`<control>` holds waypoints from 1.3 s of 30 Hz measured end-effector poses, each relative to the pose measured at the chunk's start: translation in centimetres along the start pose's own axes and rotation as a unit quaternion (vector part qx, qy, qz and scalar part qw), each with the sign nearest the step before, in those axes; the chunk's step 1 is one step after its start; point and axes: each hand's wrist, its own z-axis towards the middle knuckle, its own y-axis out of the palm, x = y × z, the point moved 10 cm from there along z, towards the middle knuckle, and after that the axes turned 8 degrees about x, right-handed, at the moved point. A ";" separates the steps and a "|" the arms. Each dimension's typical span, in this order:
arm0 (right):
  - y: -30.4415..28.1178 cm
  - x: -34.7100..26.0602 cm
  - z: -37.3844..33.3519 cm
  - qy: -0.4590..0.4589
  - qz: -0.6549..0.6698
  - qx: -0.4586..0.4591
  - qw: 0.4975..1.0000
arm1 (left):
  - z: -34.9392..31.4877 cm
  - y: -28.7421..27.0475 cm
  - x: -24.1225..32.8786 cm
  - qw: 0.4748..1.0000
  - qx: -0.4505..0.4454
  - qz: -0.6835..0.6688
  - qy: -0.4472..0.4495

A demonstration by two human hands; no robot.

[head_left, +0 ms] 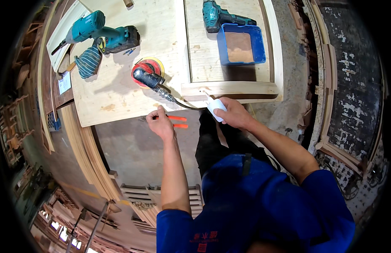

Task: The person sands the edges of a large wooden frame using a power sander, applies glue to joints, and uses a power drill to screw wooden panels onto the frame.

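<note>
My left hand [161, 124] is closed around a pair of pliers with two orange handles [179, 126], held just off the near edge of the wooden work board. The jaws are mostly hidden by my fingers. A small white squeeze bottle [215, 109] with a thin pointed nozzle is gripped in my right hand [234, 114]. Its tip is at the pale wooden rail [241, 89] of a frame lying on the board; whether it touches, I cannot tell. Between my hands and farther away sits a red and black air sander [147, 74] with its hose.
Left on the board [119, 90] lie a teal cordless drill [113, 37] and a striped cloth bundle [88, 62]. A second teal power tool [223, 17] rests beside a blue open box [263, 46]. Long wooden strips [83, 145] stand lower left, and a slatted pallet [138, 195] lies below.
</note>
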 end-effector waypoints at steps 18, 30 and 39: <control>-0.1 -0.4 0.4 0.010 -0.048 0.031 0.998 | 1.0 0.1 -1.5 0.999 -0.001 0.016 0.034; -0.1 -0.9 0.2 0.028 -0.038 0.030 0.998 | 0.9 0.1 -1.4 1.000 -0.004 0.022 0.017; -0.2 -1.0 0.2 0.026 -0.061 0.025 0.998 | 0.6 0.1 -0.8 0.999 -0.008 0.029 0.012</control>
